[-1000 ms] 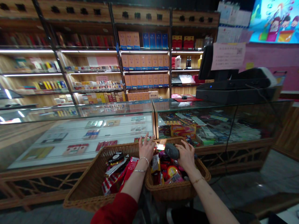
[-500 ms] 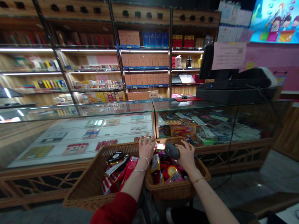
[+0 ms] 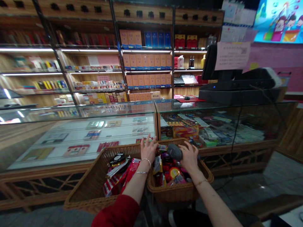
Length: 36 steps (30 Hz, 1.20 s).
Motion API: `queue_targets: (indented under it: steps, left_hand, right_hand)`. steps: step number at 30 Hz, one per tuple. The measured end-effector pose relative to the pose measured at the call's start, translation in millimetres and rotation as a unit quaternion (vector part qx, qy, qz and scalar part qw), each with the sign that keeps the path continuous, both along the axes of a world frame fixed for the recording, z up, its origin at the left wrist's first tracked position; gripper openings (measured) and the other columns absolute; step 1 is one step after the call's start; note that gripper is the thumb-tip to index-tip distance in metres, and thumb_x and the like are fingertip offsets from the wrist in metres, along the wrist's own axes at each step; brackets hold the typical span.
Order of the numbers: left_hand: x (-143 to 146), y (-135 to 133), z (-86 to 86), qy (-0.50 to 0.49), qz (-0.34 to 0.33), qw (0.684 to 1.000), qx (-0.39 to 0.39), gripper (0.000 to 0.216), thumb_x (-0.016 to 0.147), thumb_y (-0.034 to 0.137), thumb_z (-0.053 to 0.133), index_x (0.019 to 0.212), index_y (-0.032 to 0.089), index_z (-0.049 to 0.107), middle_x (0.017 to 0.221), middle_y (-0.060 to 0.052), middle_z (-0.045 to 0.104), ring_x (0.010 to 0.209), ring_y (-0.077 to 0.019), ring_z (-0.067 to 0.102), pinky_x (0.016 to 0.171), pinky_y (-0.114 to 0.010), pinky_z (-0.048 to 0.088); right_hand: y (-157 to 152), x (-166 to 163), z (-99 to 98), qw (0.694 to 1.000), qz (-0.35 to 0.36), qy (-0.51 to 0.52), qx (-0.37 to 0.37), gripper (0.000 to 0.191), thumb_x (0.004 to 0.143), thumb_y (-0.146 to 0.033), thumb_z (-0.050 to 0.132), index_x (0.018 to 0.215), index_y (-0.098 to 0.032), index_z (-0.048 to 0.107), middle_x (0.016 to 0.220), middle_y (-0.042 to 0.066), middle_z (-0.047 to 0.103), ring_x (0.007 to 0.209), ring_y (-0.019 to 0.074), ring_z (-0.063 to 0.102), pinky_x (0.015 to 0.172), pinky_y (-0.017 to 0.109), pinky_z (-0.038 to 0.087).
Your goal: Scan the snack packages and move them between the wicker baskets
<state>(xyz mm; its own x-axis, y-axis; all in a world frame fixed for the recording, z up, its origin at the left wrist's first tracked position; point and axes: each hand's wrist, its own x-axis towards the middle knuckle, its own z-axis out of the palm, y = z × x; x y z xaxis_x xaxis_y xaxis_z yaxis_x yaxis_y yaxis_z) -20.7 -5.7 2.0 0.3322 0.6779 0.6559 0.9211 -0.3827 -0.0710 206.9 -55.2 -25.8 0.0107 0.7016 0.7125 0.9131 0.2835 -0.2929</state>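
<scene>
My right hand (image 3: 189,155) is wrapped round a dark grey handheld barcode scanner (image 3: 174,152), whose head points left over the right wicker basket (image 3: 175,197). By the rear rim of that basket, my left hand (image 3: 148,149) has a small shiny packet (image 3: 162,147) at its thumb, facing the scanner. Its fingers reach forward and partly hide the grip. Below both hands the right basket holds a jumble of wrapped snacks, among them a round red-and-yellow pack (image 3: 174,172). Red snack packets (image 3: 132,168) lie in the left wicker basket (image 3: 82,192), under my left forearm.
A glass display counter (image 3: 132,108) runs behind the baskets, with flat packs inside. On its right top stand a monitor (image 3: 209,63) and a dark register base (image 3: 232,91). A black cable (image 3: 235,138) hangs down the front. Stocked shelves (image 3: 148,71) line the wall.
The bright scanner light on the small packet has gone out, and its colours now show. Both hands and the scanner have hardly moved.
</scene>
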Motion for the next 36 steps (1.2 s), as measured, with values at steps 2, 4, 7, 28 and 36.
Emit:
queue_targets:
  steps: [2, 4, 7, 28, 36]
  left_hand:
    - [-0.2, -0.1, 0.0, -0.004, -0.002, 1.0, 0.001, 0.024, 0.089, 0.023, 0.056, 0.103, 0.034, 0.072, 0.145, 0.004, 0.055, 0.147, -0.0301, 0.028, 0.119, -0.063, 0.017]
    - [-0.4, 0.5, -0.6, -0.01, -0.004, 1.0, 0.003, 0.025, 0.088, 0.022, 0.057, 0.103, 0.035, 0.072, 0.144, 0.004, 0.055, 0.147, -0.029, 0.028, 0.12, -0.062, 0.015]
    - [-0.8, 1.8, -2.2, -0.015, -0.006, 1.0, 0.006, 0.028, 0.086, 0.02, 0.057, 0.103, 0.036, 0.072, 0.143, 0.003, 0.056, 0.147, -0.028, 0.028, 0.12, -0.062, 0.014]
    - [-2.0, -6.6, 3.0, -0.036, 0.015, 0.999, 0.005, 0.029, 0.08, 0.023, 0.064, 0.107, 0.033, 0.07, 0.141, 0.002, 0.058, 0.146, -0.0321, 0.031, 0.118, -0.062, 0.018]
    - [-3.5, -6.6, 4.4, -0.077, 0.037, 0.996, 0.0, 0.029, 0.079, 0.026, 0.065, 0.108, 0.031, 0.069, 0.139, -0.001, 0.061, 0.143, -0.0341, 0.034, 0.118, -0.063, 0.016]
  right_hand:
    - [-0.5, -0.2, 1.0, 1.0, -0.009, 0.004, 0.008, 0.026, 0.074, -0.012, 0.055, 0.093, -0.022, 0.069, 0.118, 0.004, 0.072, 0.131, 0.0263, 0.044, 0.106, 0.047, 0.02]
    - [-1.4, -0.4, 2.0, 1.0, -0.015, 0.006, 0.014, 0.028, 0.073, -0.011, 0.054, 0.093, -0.022, 0.069, 0.119, 0.004, 0.071, 0.131, 0.0262, 0.044, 0.106, 0.047, 0.02]
    - [-2.5, -0.5, 3.2, 1.0, -0.021, 0.01, 0.017, 0.027, 0.073, -0.01, 0.054, 0.092, -0.023, 0.07, 0.12, 0.004, 0.071, 0.131, 0.0258, 0.044, 0.106, 0.047, 0.021]
    - [1.1, 1.3, -1.3, 0.998, -0.037, 0.031, 0.029, 0.026, 0.074, -0.01, 0.051, 0.088, -0.023, 0.069, 0.116, 0.003, 0.073, 0.129, 0.0255, 0.046, 0.106, 0.047, 0.02]
    - [0.9, 1.9, -1.7, 0.999, -0.029, 0.036, 0.028, 0.026, 0.075, -0.01, 0.051, 0.089, -0.022, 0.069, 0.116, 0.003, 0.073, 0.128, 0.0259, 0.046, 0.105, 0.045, 0.021]
